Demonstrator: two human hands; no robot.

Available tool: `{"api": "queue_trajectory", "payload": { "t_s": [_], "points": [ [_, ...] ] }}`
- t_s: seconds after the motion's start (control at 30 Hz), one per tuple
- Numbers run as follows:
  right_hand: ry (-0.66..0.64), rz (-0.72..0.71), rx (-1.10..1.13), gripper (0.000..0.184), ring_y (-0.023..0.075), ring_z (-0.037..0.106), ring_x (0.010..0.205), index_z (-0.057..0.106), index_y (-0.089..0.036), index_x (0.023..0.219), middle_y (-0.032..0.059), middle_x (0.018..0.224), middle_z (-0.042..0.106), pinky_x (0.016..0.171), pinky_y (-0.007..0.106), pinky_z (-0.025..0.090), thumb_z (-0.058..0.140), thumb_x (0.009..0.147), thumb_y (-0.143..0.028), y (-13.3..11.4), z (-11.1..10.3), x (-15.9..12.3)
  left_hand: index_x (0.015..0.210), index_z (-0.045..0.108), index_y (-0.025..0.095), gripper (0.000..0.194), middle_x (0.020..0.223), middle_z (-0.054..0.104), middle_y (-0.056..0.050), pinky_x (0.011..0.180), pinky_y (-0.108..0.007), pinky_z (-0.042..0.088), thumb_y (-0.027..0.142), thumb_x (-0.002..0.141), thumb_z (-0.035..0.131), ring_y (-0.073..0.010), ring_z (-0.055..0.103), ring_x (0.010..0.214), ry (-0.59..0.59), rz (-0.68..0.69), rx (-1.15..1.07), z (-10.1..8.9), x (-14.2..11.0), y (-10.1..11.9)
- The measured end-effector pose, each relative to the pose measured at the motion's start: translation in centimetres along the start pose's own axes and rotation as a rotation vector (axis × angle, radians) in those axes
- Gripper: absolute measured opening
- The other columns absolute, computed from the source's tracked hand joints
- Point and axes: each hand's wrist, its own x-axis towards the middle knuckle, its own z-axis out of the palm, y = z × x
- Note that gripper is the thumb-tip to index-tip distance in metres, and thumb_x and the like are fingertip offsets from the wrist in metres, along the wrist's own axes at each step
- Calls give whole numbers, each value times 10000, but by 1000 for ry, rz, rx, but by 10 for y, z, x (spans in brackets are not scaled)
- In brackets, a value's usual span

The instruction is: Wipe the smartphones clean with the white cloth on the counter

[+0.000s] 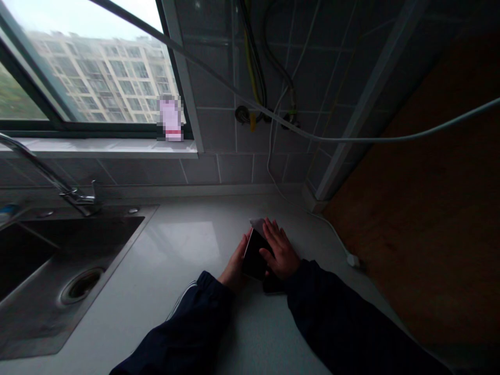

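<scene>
Dark flat case (254, 254) feels stiff, slick from here; take edges: my left grip (236, 264) closed on one, right grip (280, 249) open across it.

A grey tiled wall (211, 133) rises behind a pale countertop (183, 250), beside a window (50, 88) overlooking an apartment block (105, 78).

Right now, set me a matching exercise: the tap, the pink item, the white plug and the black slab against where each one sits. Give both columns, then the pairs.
Things:
1. tap
2. pink item
3. white plug
4. black slab

Places:
A. on the window sill
B. between the left hand and right hand
C. on the counter, at the end of a white cable
D. at the back of the sink

Pairs: 1-D, 2-A, 3-C, 4-B
</scene>
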Motion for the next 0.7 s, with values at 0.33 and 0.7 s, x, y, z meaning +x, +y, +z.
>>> {"api": "queue_trajectory", "payload": {
  "t_s": [0.33, 0.7],
  "points": [
    [-140, -209, 22, 781, 331, 152, 1585, 133, -246, 1654, 102, 1695, 216, 1253, 637, 171, 418, 1024, -612, -24, 2, -3, 1562, 428, 200, 757, 1429, 632, -138, 1165, -471, 399, 678, 975, 416, -319, 568, 1353, 8, 2, -77, -13, 9, -6],
    [-127, -174, -24, 683, 297, 179, 1585, 136, -283, 1654, 78, 1693, 250, 1260, 629, 151, 386, 1062, -516, -22, 2, -3, 1533, 470, 152, 766, 1400, 650, -157, 1134, -469, 436, 665, 965, 460, -347, 573, 1344, 8, -63, -72, -11, 5, -1]
  ]
}}
